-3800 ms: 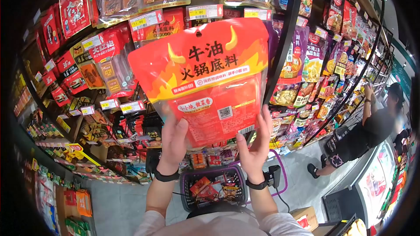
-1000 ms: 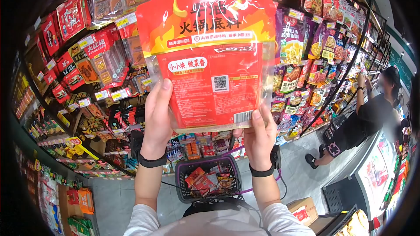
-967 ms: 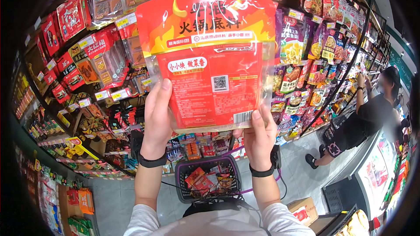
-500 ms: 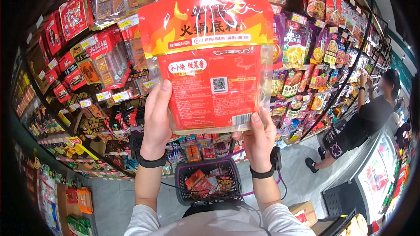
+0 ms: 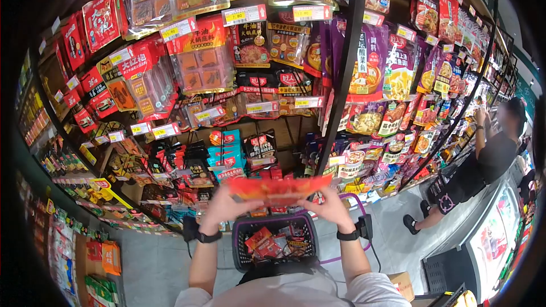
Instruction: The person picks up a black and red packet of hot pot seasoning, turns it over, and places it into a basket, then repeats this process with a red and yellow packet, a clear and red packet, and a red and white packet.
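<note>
A red packet (image 5: 278, 189) is held low in front of me, tilted so that it shows nearly edge-on and blurred. My left hand (image 5: 226, 204) grips its left end, and my right hand (image 5: 331, 207) grips its right end. Both wrists wear dark bands. Below the packet stands a dark shopping basket (image 5: 242, 257) with a purple handle, holding several red and dark packets (image 5: 264, 243). Behind the hands hang hotpot seasoning packets (image 5: 199, 57) on shelf hooks.
Shelves with price tags (image 5: 244, 15) curve around the front and both sides. A dark upright post (image 5: 344, 74) divides them. At the right a person in dark clothes (image 5: 475, 165) stands by the shelf. A cardboard box (image 5: 402, 285) is at the lower right.
The packet has come down from in front of my face and tipped from face-on to nearly edge-on, both hands lowering with it. More of the shelf now shows.
</note>
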{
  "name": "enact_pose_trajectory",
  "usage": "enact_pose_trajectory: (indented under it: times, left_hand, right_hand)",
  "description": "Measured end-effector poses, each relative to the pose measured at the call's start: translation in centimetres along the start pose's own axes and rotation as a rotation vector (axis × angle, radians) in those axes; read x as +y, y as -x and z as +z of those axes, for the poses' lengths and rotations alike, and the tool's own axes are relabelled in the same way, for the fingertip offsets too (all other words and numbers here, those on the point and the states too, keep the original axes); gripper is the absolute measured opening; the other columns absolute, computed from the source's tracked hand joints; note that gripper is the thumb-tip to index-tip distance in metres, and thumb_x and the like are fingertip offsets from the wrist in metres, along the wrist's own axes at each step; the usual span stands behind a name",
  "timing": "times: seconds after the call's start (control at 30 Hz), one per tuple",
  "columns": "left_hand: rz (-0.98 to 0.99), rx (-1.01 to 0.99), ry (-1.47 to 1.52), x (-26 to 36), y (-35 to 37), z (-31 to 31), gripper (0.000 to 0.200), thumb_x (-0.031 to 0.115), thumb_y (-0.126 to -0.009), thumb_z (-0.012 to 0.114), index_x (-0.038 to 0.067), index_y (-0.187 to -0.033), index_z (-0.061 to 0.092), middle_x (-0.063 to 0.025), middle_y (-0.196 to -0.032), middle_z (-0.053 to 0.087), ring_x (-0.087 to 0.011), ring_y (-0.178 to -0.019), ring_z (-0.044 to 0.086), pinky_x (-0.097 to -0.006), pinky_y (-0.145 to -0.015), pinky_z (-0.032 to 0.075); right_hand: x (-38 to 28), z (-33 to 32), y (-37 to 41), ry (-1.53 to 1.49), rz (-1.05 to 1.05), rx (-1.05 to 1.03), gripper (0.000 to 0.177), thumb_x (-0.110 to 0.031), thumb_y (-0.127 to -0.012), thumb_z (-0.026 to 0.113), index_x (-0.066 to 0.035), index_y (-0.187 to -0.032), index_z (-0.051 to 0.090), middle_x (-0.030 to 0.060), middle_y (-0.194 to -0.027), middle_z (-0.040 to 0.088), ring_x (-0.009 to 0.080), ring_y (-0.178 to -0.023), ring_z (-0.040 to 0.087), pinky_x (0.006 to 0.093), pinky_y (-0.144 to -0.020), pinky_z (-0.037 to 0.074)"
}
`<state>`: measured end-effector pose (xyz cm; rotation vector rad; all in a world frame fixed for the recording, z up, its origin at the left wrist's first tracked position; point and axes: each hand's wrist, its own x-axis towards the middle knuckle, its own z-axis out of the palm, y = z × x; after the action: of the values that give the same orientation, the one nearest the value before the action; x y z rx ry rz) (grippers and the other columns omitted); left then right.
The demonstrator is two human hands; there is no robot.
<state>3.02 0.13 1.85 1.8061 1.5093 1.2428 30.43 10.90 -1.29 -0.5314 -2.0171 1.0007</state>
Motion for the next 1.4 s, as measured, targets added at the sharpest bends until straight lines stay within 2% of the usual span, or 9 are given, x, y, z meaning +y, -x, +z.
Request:
enact_pose_trajectory:
  times: [0.1, 0.3, 0.5, 0.67, 0.87, 1.13, 1.23, 1.3, 1.4]
  left_hand:
    - [-0.213, -0.072, -0.029, -6.9, 3.2, 3.9, 0.037, 0.028, -0.075, 0.079, 0.005, -0.102, 0.069, -0.0097, -0.096, 0.071, -0.0164, -0.087, 0.068, -0.0301, -0.079, 0.051]
    - [-0.313, -0.063, 0.016, -19.9, 10.6, 12.2, 0.039, 0.031, -0.078, 0.075, 0.003, -0.105, 0.068, -0.0136, -0.096, 0.07, -0.0199, -0.088, 0.068, -0.0328, -0.079, 0.052]
    - [-0.356, 0.125, -0.195, -26.4, 16.5, 15.8, 0.043, 0.037, -0.078, 0.073, 0.002, -0.102, 0.066, -0.0157, -0.094, 0.068, -0.0309, -0.088, 0.067, -0.0369, -0.078, 0.052]
    - [-0.816, 0.129, 0.126, -32.6, 24.1, 14.7, 0.035, 0.029, -0.086, 0.065, -0.002, -0.103, 0.062, -0.0147, -0.095, 0.068, -0.0266, -0.084, 0.068, -0.0345, -0.069, 0.052]
    - [-1.316, 0.179, 0.636, -32.7, 33.0, 13.9, 0.03, 0.022, -0.09, 0.057, -0.002, -0.107, 0.059, -0.0107, -0.094, 0.068, -0.0219, -0.082, 0.068, -0.0312, -0.065, 0.052]
    - [-1.301, 0.288, 0.602, -32.9, 33.7, 14.5, 0.026, 0.02, -0.088, 0.057, 0.0, -0.104, 0.062, -0.0105, -0.094, 0.068, -0.0206, -0.08, 0.068, -0.031, -0.064, 0.052]
    - [-1.143, 0.167, 0.557, -33.6, 31.8, 14.7, 0.025, 0.021, -0.088, 0.058, 0.001, -0.101, 0.064, -0.0082, -0.092, 0.067, -0.0161, -0.08, 0.066, -0.029, -0.066, 0.052]
    - [-1.047, 0.099, 0.468, -33.3, 29.3, 14.5, 0.025, 0.022, -0.088, 0.059, 0.001, -0.1, 0.065, -0.0065, -0.091, 0.067, -0.0135, -0.08, 0.064, -0.0278, -0.067, 0.051]
    - [-0.842, 0.063, 0.458, -33.5, 26.4, 14.7, 0.026, 0.025, -0.09, 0.059, 0.001, -0.098, 0.066, -0.005, -0.089, 0.066, -0.0119, -0.08, 0.063, -0.0268, -0.068, 0.051]
  right_hand:
    - [2.8, 1.6, 1.4, -0.201, 0.212, -0.024, 0.036, -0.014, -0.077, 0.075, -0.008, -0.112, 0.066, 0.0111, -0.1, 0.069, 0.0221, -0.092, 0.066, 0.032, -0.083, 0.049]
    - [13.9, 8.1, 6.1, 0.609, -0.013, -0.463, 0.02, -0.027, -0.081, 0.062, -0.009, -0.086, 0.07, 0.0136, -0.081, 0.066, 0.0357, -0.081, 0.062, 0.0427, -0.072, 0.05]
    - [23.3, 16.3, 10.2, 0.413, 0.246, -0.719, 0.034, -0.038, -0.085, 0.057, -0.01, -0.101, 0.068, 0.0177, -0.087, 0.067, 0.0371, -0.082, 0.064, 0.0481, -0.074, 0.051]
    - [27.9, 19.0, 12.4, 0.598, 0.367, -0.973, 0.041, -0.045, -0.087, 0.056, -0.006, -0.094, 0.069, 0.0193, -0.088, 0.067, 0.0369, -0.081, 0.065, 0.0486, -0.073, 0.051]
    - [36.3, 20.7, 17.6, 0.646, 0.476, -0.81, 0.037, -0.037, -0.084, 0.056, -0.001, -0.086, 0.067, 0.0235, -0.081, 0.066, 0.0379, -0.079, 0.066, 0.0475, -0.072, 0.052]
    - [30.4, 21.1, 10.2, 0.213, 0.379, -0.631, 0.035, -0.033, -0.089, 0.054, -0.003, -0.104, 0.065, 0.0171, -0.092, 0.069, 0.0328, -0.086, 0.067, 0.0411, -0.074, 0.052]
    - [24.0, 21.3, 1.6, -0.089, 0.308, -0.503, 0.032, -0.027, -0.092, 0.055, -0.001, -0.109, 0.063, 0.0161, -0.09, 0.068, 0.0276, -0.084, 0.066, 0.0374, -0.075, 0.051]
    - [16.8, 19.8, -5.3, -0.475, 0.385, -0.47, 0.026, -0.01, -0.095, 0.05, 0.002, -0.118, 0.057, 0.0055, -0.092, 0.066, 0.0108, -0.08, 0.059, 0.0263, -0.073, 0.049]
    - [6.7, 15.7, -14.2, -0.455, 0.16, -0.267, 0.024, -0.011, -0.096, 0.051, 0.002, -0.114, 0.059, 0.0063, -0.096, 0.065, 0.0119, -0.084, 0.062, 0.0257, -0.073, 0.05]
